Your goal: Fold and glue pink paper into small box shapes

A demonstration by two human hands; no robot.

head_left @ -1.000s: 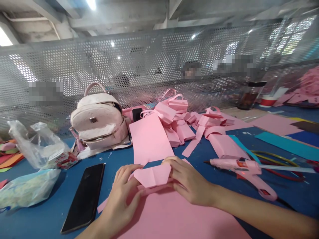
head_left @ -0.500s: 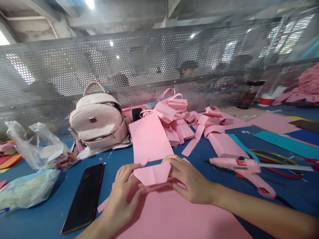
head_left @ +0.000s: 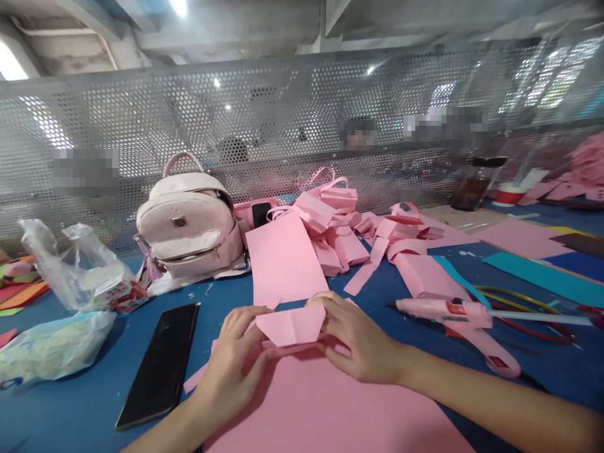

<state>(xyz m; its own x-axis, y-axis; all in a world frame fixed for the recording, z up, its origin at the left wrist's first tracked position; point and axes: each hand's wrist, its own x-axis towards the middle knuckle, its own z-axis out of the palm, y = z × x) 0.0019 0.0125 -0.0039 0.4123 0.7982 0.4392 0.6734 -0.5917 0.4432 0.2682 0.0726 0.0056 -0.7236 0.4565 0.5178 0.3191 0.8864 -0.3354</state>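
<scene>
A small folded piece of pink paper [head_left: 291, 324] is held between both my hands near the table's front. My left hand [head_left: 233, 368] grips its left end with thumb and fingers. My right hand [head_left: 356, 340] pinches its right end. Under my hands lies a large pink paper sheet [head_left: 330, 409] on the blue table [head_left: 80, 409]. Just beyond the folded piece lies another flat pink sheet [head_left: 283, 258].
A black phone [head_left: 160, 362] lies left of my left hand. A pink glue gun [head_left: 453, 314] lies to the right, with cables behind it. A pink backpack [head_left: 189, 223], clear plastic bags [head_left: 70, 277], a heap of pink paper bags [head_left: 340, 220] and coloured sheets [head_left: 533, 264] stand before a perforated metal screen.
My hands and the folded paper have stayed almost still; the view has shifted slightly.
</scene>
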